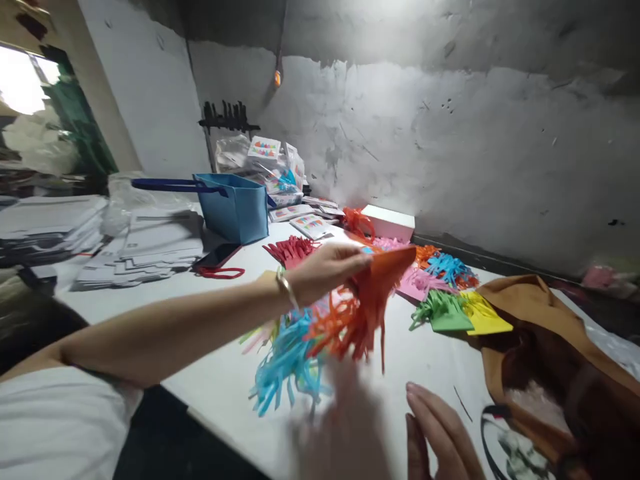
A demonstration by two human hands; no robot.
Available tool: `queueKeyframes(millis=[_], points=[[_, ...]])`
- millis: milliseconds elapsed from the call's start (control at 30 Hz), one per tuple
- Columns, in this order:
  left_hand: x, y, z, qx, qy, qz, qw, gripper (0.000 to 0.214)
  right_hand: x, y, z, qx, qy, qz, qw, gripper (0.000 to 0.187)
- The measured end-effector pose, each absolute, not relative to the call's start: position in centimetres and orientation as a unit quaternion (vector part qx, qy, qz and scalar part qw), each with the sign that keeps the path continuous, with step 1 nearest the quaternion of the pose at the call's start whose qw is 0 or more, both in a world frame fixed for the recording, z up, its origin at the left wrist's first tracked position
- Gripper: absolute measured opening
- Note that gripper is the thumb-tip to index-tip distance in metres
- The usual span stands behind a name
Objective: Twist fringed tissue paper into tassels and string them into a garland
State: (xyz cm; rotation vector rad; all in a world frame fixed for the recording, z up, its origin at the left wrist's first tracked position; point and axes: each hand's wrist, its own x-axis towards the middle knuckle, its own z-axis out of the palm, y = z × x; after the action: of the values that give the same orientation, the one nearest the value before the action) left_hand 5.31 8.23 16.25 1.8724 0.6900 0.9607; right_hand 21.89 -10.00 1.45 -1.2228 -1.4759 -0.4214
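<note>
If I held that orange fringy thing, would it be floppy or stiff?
The orange fringed piece would probably feel floppy below, since its strips dangle from the left hand. Its top may be stiffer, because it sticks out fairly straight. It's likely light too: one hand holds it up.

Two hands point(327, 270) point(445, 437), one blue bag point(253, 213)

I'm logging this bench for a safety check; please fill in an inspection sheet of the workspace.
Surface: flat white tabletop.
Job's things: orange fringed paper-like bundle, raised; blue fringed bundle beside it; green fringed piece and yellow fringed piece at picture right.
Clutter: light-blue boxy bag with dark-blue handles; stacked white flat sheets.
Hands: left hand grips the orange bundle; right hand, partly in frame, open, nothing seen held.
Cables: thin dark hanging cord.
Surroundings: rough grey-and-white wall behind.
</note>
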Motion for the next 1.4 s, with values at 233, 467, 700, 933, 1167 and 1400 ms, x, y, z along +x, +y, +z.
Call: queueKeyframes(millis=[233, 467, 700, 933, 1167, 1400], points=[[10.2, -2.3, 5.1, 0.622, 0.233, 0.272, 0.696, 0.046, 22.1, -13.1, 3.3, -0.586, -0.655, -0.246, 0.408, 0.028], [11.4, -3.6, -1.3, 0.684, 0.209, 0.284, 0.638, 0.038, 24.0, -14.2, -1.7, -0.705, -0.52, -0.051, 0.48, 0.017], [11.7, -4.0, -2.7, 0.673, 0.248, 0.302, 0.628, 0.036, 23.3, -13.2, -2.0, -0.696, -0.499, -0.064, 0.513, 0.009], [12.1, -3.8, -2.3, 0.63, 0.303, 0.304, 0.647, 0.032, 23.1, -13.0, -2.6, -0.671, -0.574, 0.016, 0.469, 0.013], [11.7, -5.4, -2.3, 0.56, 0.343, 0.295, 0.694, 0.034, 22.7, -14.2, -2.8, -0.696, -0.601, -0.114, 0.376, 0.024], [11.1, -6.1, -2.8, 0.51, 0.327, 0.271, 0.748, 0.034, 22.5, -14.9, -2.8, -0.703, -0.599, -0.102, 0.37, 0.022]])
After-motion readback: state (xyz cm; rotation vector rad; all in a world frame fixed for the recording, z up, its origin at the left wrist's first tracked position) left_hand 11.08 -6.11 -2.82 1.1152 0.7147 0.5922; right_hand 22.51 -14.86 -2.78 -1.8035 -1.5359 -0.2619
